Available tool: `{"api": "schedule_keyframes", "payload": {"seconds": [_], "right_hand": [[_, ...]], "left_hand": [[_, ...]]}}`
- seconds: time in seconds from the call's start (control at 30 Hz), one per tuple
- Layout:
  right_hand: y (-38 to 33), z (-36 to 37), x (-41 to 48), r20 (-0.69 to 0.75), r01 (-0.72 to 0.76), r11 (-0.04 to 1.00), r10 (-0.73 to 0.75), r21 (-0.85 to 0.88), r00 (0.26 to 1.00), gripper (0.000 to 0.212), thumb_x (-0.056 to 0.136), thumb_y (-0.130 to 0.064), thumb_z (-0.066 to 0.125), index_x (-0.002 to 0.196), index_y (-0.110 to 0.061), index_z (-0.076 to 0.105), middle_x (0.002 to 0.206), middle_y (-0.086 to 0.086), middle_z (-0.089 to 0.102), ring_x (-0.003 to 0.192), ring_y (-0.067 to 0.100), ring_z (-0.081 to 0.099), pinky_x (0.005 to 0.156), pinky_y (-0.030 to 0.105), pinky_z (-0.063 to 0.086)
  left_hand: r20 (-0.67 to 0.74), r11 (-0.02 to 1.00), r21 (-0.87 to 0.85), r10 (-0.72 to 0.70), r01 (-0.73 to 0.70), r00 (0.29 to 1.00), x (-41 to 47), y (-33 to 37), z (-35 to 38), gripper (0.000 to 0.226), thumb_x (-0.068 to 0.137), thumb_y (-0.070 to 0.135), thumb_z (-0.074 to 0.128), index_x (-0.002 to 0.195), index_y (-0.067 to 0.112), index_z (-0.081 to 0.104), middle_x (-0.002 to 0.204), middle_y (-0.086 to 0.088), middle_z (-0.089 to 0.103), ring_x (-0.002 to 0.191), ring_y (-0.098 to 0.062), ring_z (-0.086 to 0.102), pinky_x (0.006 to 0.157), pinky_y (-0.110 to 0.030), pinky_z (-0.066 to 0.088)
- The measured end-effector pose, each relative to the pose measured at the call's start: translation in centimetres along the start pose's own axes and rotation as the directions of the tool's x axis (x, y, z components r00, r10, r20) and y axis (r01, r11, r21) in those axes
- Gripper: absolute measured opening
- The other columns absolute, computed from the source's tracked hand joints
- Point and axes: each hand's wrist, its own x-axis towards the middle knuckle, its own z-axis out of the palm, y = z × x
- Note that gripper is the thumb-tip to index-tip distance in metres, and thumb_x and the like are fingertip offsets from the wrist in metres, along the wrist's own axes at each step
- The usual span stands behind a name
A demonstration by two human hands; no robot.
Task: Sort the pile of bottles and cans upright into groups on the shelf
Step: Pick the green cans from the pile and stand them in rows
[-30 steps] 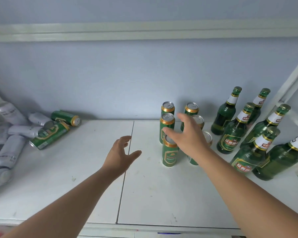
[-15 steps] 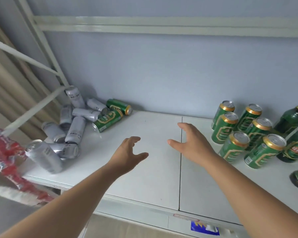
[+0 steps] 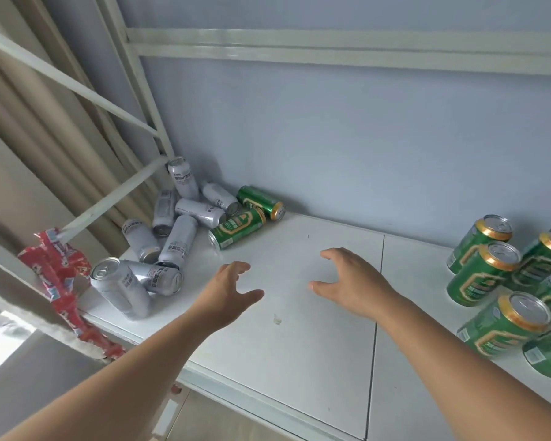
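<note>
A pile of several silver cans (image 3: 175, 240) lies on its side in the back left corner of the white shelf (image 3: 299, 361). Two green cans, one (image 3: 236, 228) in front of the other (image 3: 261, 202), lie beside that pile on its right. Several green cans (image 3: 484, 268) stand upright in a group at the right edge. My left hand (image 3: 229, 291) hovers open over the shelf, a short way right of the silver pile. My right hand (image 3: 350, 281) hovers open beside it, nearer the middle. Neither hand touches a can.
A white metal shelf frame (image 3: 109, 198) with diagonal braces runs along the left side, beige curtain behind it. Crumpled red packaging (image 3: 61, 281) hangs off the shelf's left front corner. A blue-grey wall backs the shelf. A seam (image 3: 376, 313) divides the shelf boards.
The view has swung left, away from the green bottles and the upright green cans toward the lying pile. My right hand has left the can group, and both hands have moved left, still holding nothing.
</note>
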Motion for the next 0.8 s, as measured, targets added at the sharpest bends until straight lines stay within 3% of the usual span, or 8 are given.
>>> {"api": "schedule_keyframes", "payload": {"seconds": [0.2,0.43,0.7,0.8], "right_hand": [[0.7,1.0,2.9,0.082,0.038,0.999,-0.038,-0.006,0.996,0.069,0.092,-0.053,0.062,0.151,-0.024,0.038,0.156,-0.011,0.038,0.142,0.011,0.038,0.11,0.03,0.037],[1.0,2.2,6.2,0.153,-0.005,1.0,0.004,0.001,0.988,0.073,0.091,-0.057,0.061,0.151,-0.023,0.038,0.156,-0.008,0.039,0.141,0.013,0.04,0.11,0.031,0.038],[0.2,3.7,12.7,0.143,-0.143,0.986,0.13,0.082,0.981,0.074,0.088,-0.058,0.066,0.148,-0.022,0.044,0.153,-0.007,0.045,0.138,0.015,0.046,0.107,0.033,0.041],[-0.4,4.7,15.9,0.129,-0.211,0.961,0.19,0.177,0.973,0.07,0.084,-0.055,0.072,0.141,-0.02,0.05,0.146,-0.004,0.053,0.129,0.017,0.054,0.095,0.033,0.048]], "left_hand": [[-0.112,0.996,0.014,-0.081,0.083,0.99,2.5,-1.2,-1.0,0.061,0.087,0.043,0.075,0.139,0.02,0.052,0.138,0.001,0.055,0.124,-0.014,0.054,0.092,-0.026,0.039],[-0.101,0.989,0.028,-0.144,0.147,0.984,5.8,-3.1,-1.5,0.06,0.088,0.045,0.072,0.139,0.02,0.052,0.139,-0.001,0.056,0.124,-0.015,0.054,0.096,-0.029,0.042],[-0.112,0.979,0.064,-0.187,0.195,0.976,13.3,-5.3,-4.3,0.063,0.09,0.047,0.066,0.142,0.017,0.049,0.14,-0.008,0.054,0.126,-0.027,0.053,0.102,-0.038,0.044],[-0.084,0.978,0.08,-0.186,0.193,0.979,15.1,-6.4,-4.4,0.061,0.091,0.045,0.064,0.142,0.018,0.047,0.138,-0.008,0.052,0.127,-0.028,0.048,0.102,-0.041,0.042]]}}
